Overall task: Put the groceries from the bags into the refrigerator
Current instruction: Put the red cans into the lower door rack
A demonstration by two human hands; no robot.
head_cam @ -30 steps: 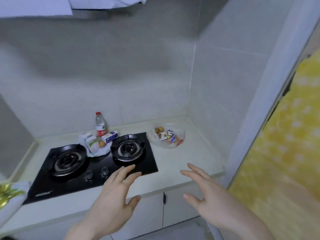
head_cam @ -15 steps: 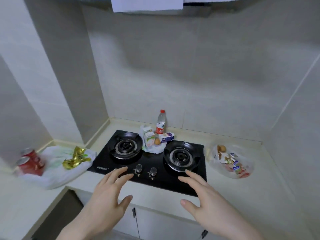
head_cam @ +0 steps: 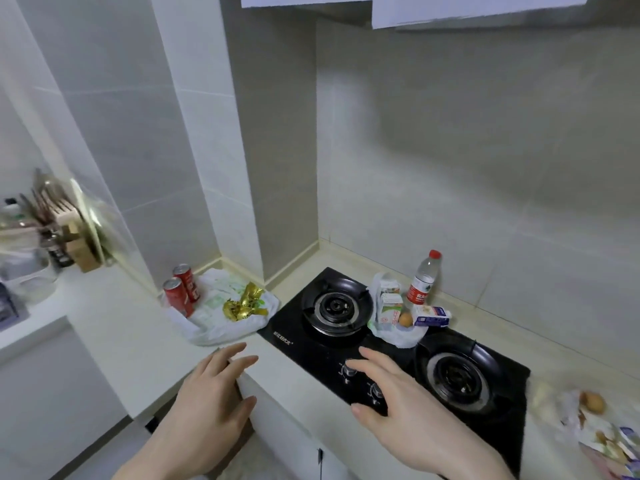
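A white plastic bag (head_cam: 211,320) lies on the counter left of the stove, with two red cans (head_cam: 181,292) and a gold-wrapped packet (head_cam: 244,303) on it. A second white bag (head_cam: 394,332) sits between the burners holding milk cartons (head_cam: 389,304), an egg (head_cam: 405,319) and a blue box (head_cam: 433,317); a water bottle (head_cam: 424,278) stands behind it. A clear bag (head_cam: 595,427) with eggs and packets lies at the right edge. My left hand (head_cam: 207,407) and my right hand (head_cam: 405,407) hover open and empty over the counter's front edge.
The black two-burner gas stove (head_cam: 388,355) fills the counter's middle, its knobs under my right hand. A knife block and utensils (head_cam: 65,230) stand at the far left on the lower counter. White cabinet doors (head_cam: 294,445) are below. No refrigerator is in view.
The view has swung left, bringing the left counter, red cans and knife block into sight. Both hands stay open and empty, now over the stove's left front.
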